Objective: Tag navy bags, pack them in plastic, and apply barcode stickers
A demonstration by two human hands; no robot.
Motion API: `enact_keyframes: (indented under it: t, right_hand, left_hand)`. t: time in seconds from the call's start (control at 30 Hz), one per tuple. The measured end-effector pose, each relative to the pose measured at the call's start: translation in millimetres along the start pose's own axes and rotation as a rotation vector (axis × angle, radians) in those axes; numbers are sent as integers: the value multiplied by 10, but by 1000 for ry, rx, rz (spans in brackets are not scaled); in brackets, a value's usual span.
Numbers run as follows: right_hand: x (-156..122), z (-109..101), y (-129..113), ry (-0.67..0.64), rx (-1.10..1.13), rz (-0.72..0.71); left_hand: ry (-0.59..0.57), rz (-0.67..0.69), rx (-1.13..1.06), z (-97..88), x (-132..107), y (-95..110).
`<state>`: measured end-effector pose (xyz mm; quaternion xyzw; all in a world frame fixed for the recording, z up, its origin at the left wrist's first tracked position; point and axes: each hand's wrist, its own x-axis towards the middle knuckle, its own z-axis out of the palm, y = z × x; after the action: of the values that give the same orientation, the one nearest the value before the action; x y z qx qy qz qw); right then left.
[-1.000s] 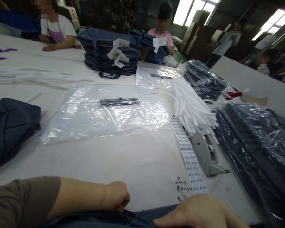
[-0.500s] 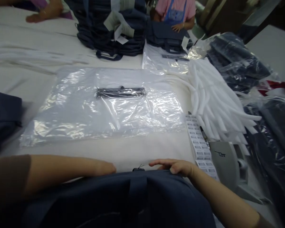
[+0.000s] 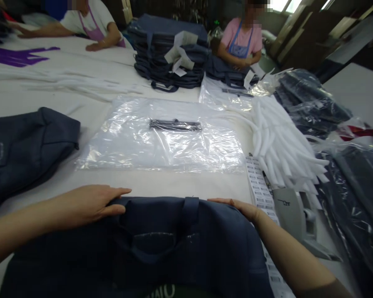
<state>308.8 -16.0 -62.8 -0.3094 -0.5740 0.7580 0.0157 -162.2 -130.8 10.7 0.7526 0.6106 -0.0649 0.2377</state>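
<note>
Okay, so both hands are open and flat on the bag, well apart, not clamped on anything. The left hand (image 3: 90,203) lies palm down over the upper left edge with its fingers pointing right, and the right hand (image 3: 236,207) rests on the upper right edge with its fingers pointing left.

Under them is a navy tote bag (image 3: 133,248), lying flat right in front of the person, its long axis running side to side. Neither hand is really closer to the bag overall, but the strap handle (image 3: 189,211) sits nearer the right hand. The bag's top edge points away from the person, toward a clear poly bag (image 3: 121,145) lying flat on the table (image 3: 174,184), with a dark flat strip (image 3: 175,125) on it.

Just right of that are a bundle of white foam tubes (image 3: 282,145), a barcode label strip (image 3: 259,186) and a grey label dispenser (image 3: 289,215). Another navy bag (image 3: 27,145) lies off to the left, and a stack of navy bags (image 3: 170,54) sits further up the table.
</note>
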Motion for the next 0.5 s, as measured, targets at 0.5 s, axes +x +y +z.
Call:
enact_keyframes:
  t: [0.5]
  right_hand:
    - [604,408,-19,737,-1214,271]
  left_hand:
    - [239,-177,-121,857,631,-389]
